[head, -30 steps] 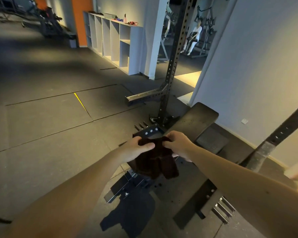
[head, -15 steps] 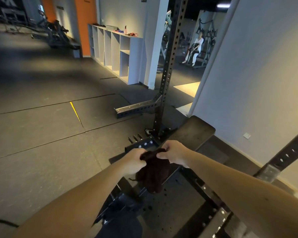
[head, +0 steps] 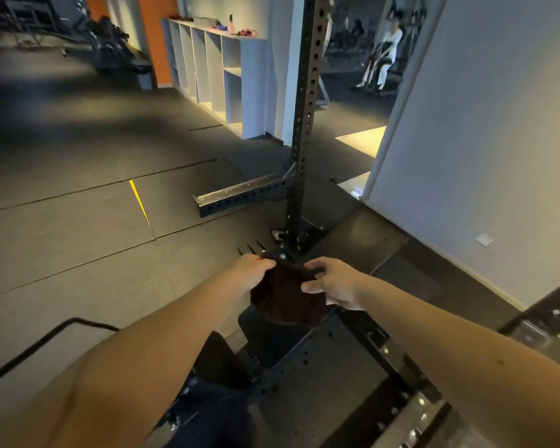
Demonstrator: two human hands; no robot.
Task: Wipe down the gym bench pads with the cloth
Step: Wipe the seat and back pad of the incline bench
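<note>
Pinching cloth (head: 288, 297): left hand (head: 250, 272); right hand (head: 334, 283).

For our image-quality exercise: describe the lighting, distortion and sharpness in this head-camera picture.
Head view: dim overall, one bright patch on the floor; the wide lens bows the post; the dark cloth, gripped by left hand and right hand, barely separates from the black pad; the far gym looks soft.

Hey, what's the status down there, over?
Left hand and right hand grip cloth, held aloft. Bench pad just beyond, not touched. Rack upright stands beside it.
</note>
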